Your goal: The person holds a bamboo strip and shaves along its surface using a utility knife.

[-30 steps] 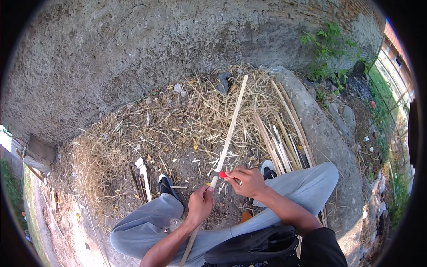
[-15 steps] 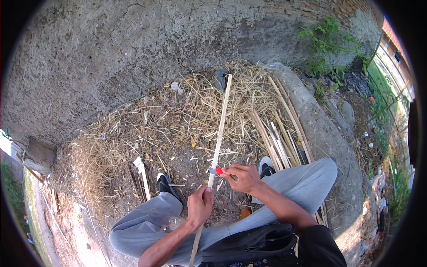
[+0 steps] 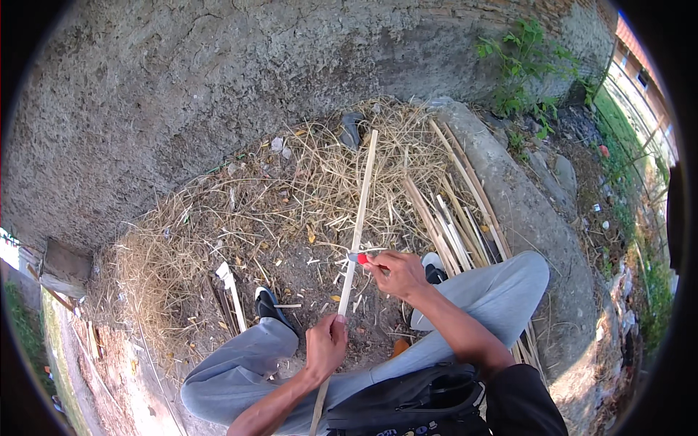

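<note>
A long, pale wooden strip (image 3: 364,190) slants up from beside my lap toward the wall. My left hand (image 3: 325,344) is closed around its lower part, thumb along the top. My right hand (image 3: 397,274) grips a small red-handled knife (image 3: 362,259); most of the handle is hidden in the fingers. Its short grey blade lies against the strip about midway along, above my left hand. A thin curled shaving seems to stand at the blade.
Split wooden strips (image 3: 445,231) lie in a bundle to the right, beside a concrete ledge (image 3: 520,182). Straw (image 3: 291,182) and pale shavings cover the ground. At left, by my foot, is a white-headed hatchet-like tool (image 3: 231,287). A rough wall (image 3: 218,94) rises behind.
My right hand and the knife have moved a little way up the strip, away from my left hand. The left hand keeps its hold, and the view has shifted slightly.
</note>
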